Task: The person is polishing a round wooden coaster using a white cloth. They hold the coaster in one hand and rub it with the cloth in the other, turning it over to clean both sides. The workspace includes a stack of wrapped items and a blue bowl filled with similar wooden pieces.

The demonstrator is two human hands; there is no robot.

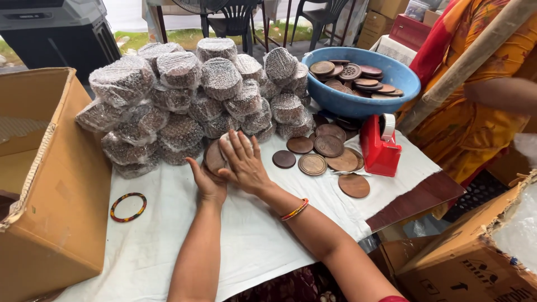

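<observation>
Both hands [232, 170] around wrapped stack [224, 150]

Pile of round stacks wrapped in clear bubble film [196, 95] sits mid-table, heaped several high. One more film-wrapped round stack [226, 152] at pile's front edge, w/ left hand [208, 182] & right hand [246, 165] on it. Open brown cardboard box [53, 184] at left, touching table edge. Second brown cardboard box w/ black printed marks [464, 263] bottom right.
</observation>
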